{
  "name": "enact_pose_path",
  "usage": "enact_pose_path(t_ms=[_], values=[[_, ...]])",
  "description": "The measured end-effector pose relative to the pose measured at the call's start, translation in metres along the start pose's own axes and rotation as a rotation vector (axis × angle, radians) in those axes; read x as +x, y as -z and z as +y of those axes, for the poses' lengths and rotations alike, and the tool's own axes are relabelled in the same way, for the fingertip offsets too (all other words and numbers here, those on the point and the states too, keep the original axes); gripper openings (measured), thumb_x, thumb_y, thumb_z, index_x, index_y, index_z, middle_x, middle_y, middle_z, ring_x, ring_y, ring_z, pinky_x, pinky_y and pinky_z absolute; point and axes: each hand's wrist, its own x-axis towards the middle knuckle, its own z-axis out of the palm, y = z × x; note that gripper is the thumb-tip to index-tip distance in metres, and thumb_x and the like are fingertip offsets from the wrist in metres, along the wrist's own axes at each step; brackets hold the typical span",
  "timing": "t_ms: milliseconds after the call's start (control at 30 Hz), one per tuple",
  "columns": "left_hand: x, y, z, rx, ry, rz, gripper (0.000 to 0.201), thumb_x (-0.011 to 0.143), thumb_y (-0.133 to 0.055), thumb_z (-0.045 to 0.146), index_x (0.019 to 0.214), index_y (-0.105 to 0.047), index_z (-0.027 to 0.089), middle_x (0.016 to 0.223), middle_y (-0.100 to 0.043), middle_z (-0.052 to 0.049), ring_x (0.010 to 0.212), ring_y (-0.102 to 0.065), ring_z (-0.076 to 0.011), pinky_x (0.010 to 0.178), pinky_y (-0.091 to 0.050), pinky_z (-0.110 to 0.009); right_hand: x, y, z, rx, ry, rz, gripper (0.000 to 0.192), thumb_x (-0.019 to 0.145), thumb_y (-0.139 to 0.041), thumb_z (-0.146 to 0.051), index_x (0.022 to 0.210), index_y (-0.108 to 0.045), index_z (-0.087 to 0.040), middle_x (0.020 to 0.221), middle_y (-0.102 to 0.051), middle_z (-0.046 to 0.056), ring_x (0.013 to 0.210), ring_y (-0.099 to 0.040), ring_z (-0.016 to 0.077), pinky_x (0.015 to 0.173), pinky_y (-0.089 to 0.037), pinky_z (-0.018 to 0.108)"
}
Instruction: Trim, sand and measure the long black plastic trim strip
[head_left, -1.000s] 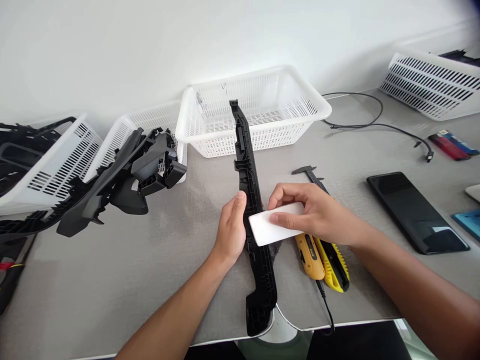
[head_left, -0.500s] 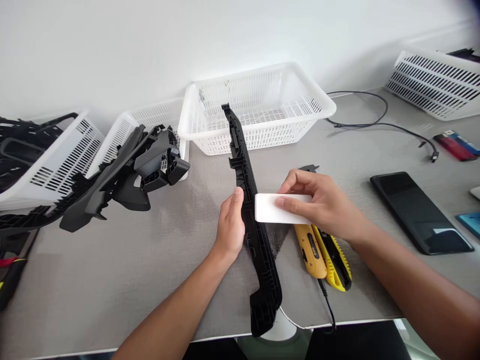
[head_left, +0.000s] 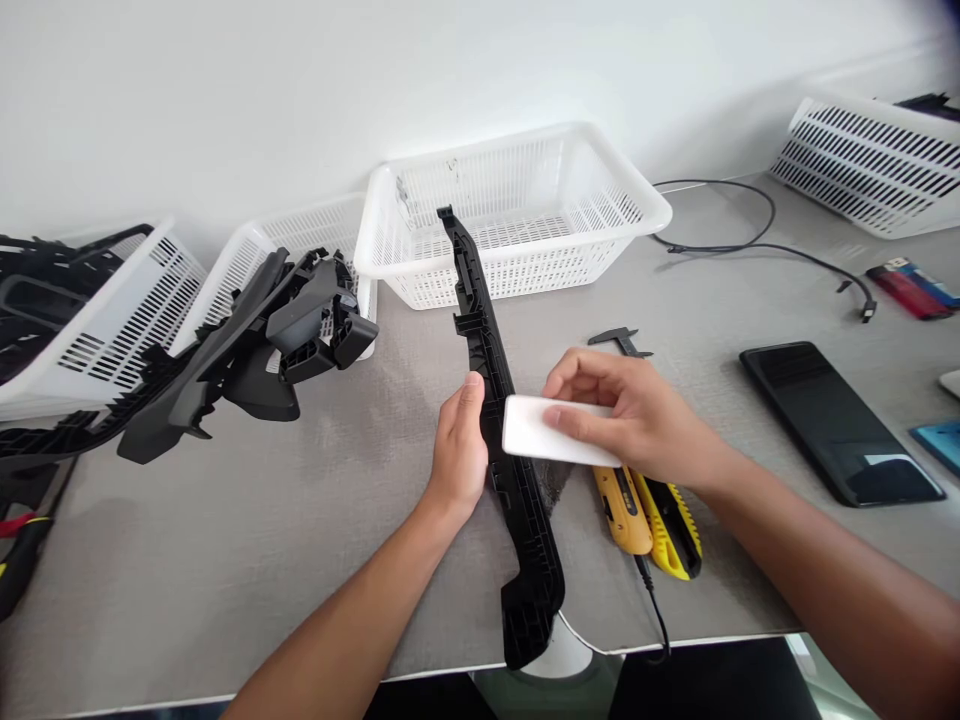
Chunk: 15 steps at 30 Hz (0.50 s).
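A long black plastic part stands on edge on the grey table, running from the front edge toward the white basket. My left hand grips its middle from the left side. My right hand holds a flat white block pressed against the part's right side, just past the left thumb.
Two yellow utility knives and a caliper lie under my right wrist. Black phone and cable at the right. Baskets with black parts crowd the left; another white basket stands far right.
The black part's far end swung slightly left. The white block shifted along the part's right side, away from me and then a little back.
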Motion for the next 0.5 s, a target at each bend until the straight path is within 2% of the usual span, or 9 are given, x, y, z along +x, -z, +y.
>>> enact_pose_path(t_ms=[67,100,200,233,367,400,500], values=[[0.0001,0.0,-0.0006,-0.009,-0.004,-0.02,0.061,0.094,-0.071,0.075,0.069,-0.055,0.022,0.073,-0.053,0.001,0.073,-0.048,-0.0171,0.07,-0.044,-0.029,-0.0001,-0.0001,0.0001,-0.028,0.02,0.086,0.032,0.092,-0.085,-0.049,0.098,-0.068,-0.023,0.081,-0.069,0.001,0.068,-0.059,0.0162,0.059,-0.045,0.028],[0.0,0.0,-0.0009,-0.005,-0.006,-0.021,0.06,0.094,-0.071,0.074,0.069,-0.055,0.022,0.072,-0.053,0.001,0.073,-0.048,-0.0172,0.069,-0.044,-0.029,-0.0003,-0.0001,0.0002,-0.035,0.02,0.073,0.03,0.093,-0.083,-0.048,0.101,-0.069,-0.023,0.079,-0.068,0.0,0.066,-0.058,0.0158,0.058,-0.044,0.028],[0.0,-0.0001,-0.0009,0.018,-0.007,0.01,0.06,0.094,-0.073,0.073,0.068,-0.054,0.022,0.071,-0.051,0.001,0.072,-0.047,-0.0168,0.066,-0.042,-0.028,-0.0008,0.0002,0.0002,-0.035,0.013,-0.106,0.024,0.096,-0.08,-0.044,0.1,-0.072,-0.022,0.074,-0.067,-0.001,0.062,-0.056,0.0147,0.056,-0.043,0.028],[0.0,-0.0002,-0.0004,0.017,-0.004,0.017,0.06,0.093,-0.074,0.073,0.067,-0.053,0.022,0.071,-0.051,0.001,0.071,-0.046,-0.0166,0.065,-0.042,-0.028,-0.0007,0.0006,0.0003,-0.042,0.022,-0.128,0.022,0.096,-0.08,-0.043,0.098,-0.073,-0.022,0.076,-0.069,0.0,0.063,-0.058,0.0151,0.057,-0.044,0.028],[-0.0009,-0.0012,0.0041,0.002,0.033,-0.031,0.06,0.093,-0.073,0.074,0.069,-0.055,0.022,0.074,-0.056,0.0,0.072,-0.049,-0.0169,0.067,-0.044,-0.028,0.0006,0.0042,0.0016,-0.11,0.07,0.05,0.017,0.097,-0.076,-0.039,0.097,-0.075,-0.022,0.087,-0.075,0.003,0.074,-0.065,0.0174,0.066,-0.049,0.028],[-0.0013,-0.0013,0.0052,0.013,0.042,-0.051,0.06,0.094,-0.071,0.074,0.069,-0.055,0.021,0.074,-0.056,0.0,0.072,-0.049,-0.0168,0.067,-0.044,-0.028,0.0009,0.0053,0.0018,-0.117,0.075,0.06,0.017,0.098,-0.076,-0.038,0.097,-0.075,-0.021,0.086,-0.075,0.003,0.074,-0.066,0.0174,0.066,-0.049,0.028],[-0.0025,-0.0011,0.0065,0.063,0.035,-0.071,0.062,0.096,-0.068,0.074,0.067,-0.05,0.022,0.071,-0.049,0.001,0.07,-0.045,-0.0158,0.064,-0.041,-0.028,0.0005,0.0067,0.0011,-0.093,0.044,-0.078,0.016,0.097,-0.075,-0.037,0.095,-0.074,-0.021,0.079,-0.073,0.002,0.067,-0.062,0.0159,0.06,-0.046,0.027]])
